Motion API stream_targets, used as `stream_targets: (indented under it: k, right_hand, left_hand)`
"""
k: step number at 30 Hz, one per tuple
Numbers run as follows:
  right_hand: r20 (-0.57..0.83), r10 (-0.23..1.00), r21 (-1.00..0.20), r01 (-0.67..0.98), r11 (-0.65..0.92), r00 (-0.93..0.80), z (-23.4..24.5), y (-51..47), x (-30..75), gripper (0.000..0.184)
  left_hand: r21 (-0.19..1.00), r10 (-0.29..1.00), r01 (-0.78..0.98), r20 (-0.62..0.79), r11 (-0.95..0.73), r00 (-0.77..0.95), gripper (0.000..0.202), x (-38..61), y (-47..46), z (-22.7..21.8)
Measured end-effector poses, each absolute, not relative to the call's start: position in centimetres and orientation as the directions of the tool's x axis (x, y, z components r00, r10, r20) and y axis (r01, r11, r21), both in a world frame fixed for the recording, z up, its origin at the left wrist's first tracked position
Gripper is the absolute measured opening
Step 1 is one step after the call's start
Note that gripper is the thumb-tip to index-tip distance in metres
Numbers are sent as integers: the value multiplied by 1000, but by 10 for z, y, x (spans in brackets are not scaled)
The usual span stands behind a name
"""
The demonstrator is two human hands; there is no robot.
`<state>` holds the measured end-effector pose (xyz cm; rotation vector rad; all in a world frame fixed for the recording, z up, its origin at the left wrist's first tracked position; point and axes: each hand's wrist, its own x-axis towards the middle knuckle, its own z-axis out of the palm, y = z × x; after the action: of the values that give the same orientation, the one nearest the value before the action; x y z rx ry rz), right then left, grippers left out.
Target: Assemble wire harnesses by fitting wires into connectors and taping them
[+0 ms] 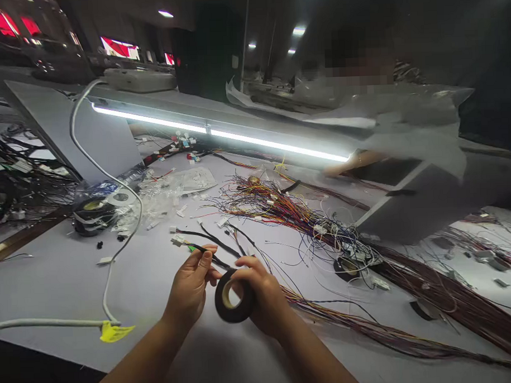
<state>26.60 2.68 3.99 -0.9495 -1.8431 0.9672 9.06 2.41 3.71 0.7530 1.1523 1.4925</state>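
My left hand (pixel 191 283) pinches a black-wrapped branch of a wire harness (pixel 218 261) between thumb and fingers. White connectors (pixel 178 238) tip the branches just beyond, and a small green piece (pixel 192 248) shows beside my left fingertips. A roll of black tape (pixel 220 304) with a pale core hangs from my right hand (pixel 263 292), whose fingers curl over its upper right side. The two hands are close together over the white table, the roll between them. Loose harness wires (pixel 327 317) run from behind my right hand toward the lower right.
A large wire bundle (pixel 276 204) crosses the table to the right. Another tape roll (pixel 346 268) sits among it. At the left lie plastic bags (pixel 167 197), wrapped black rolls (pixel 92 214) and a grey cable (pixel 127 235) with a yellow tag (pixel 115 331). A lamp bar (pixel 270 143) spans the back; another person is behind it.
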Motion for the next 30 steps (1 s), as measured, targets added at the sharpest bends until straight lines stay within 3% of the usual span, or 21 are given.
stream_targets:
  k: [2,4,5,9,12,14,17,20,23,25,27,28,30]
  right_hand:
    - [63,984,-998,11,65,-166,33,33,272,18]
    - [-200,973,-958,-188,-218,-114,29,39,278,24]
    - [-262,956,-927,-241,-287,-134,28,41,280,27]
    - [-295,933,-892,-292,-346,-205,26,49,281,33]
    - [-398,887,-864,-228,-448,-232,25,54,278,39]
    - [-457,844,-855,-123,-503,-281,25,56,277,49]
    - [-394,868,-913,21,-407,-303,27,52,279,58]
    - [-13,956,-995,101,17,-295,29,41,284,47]
    - [374,832,-843,223,489,-411,26,29,286,46]
    - [448,768,-742,290,605,-457,23,24,284,40]
    - [397,840,-811,288,510,-370,19,23,283,29]
    - [297,909,-894,249,372,-292,17,25,282,25]
    - [-32,985,-993,114,-12,-170,13,33,283,27]
  left_hand:
    - [861,960,-504,-187,59,-207,27,97,21,30]
    - [818,972,-565,-206,108,-113,28,108,17,24]
    - [817,976,-560,-209,138,-64,29,114,16,22]
    - [898,984,-418,-170,136,-45,28,130,13,14]
    - [966,993,-259,-11,-21,-120,23,126,16,15]
    - [986,994,-140,84,-93,-67,23,118,18,18]
    - [994,993,-6,112,-112,22,26,109,22,24]
    - [1000,999,5,6,-6,-38,31,108,24,28]
    - [995,992,-70,-74,67,-99,33,111,25,26]
    - [983,984,-137,-139,124,-108,34,113,24,21]
    - [962,973,-209,-201,174,-116,37,115,22,13]
    - [958,971,-233,-201,168,-126,37,116,22,10]
    - [969,982,-230,-129,95,-137,34,116,21,6]
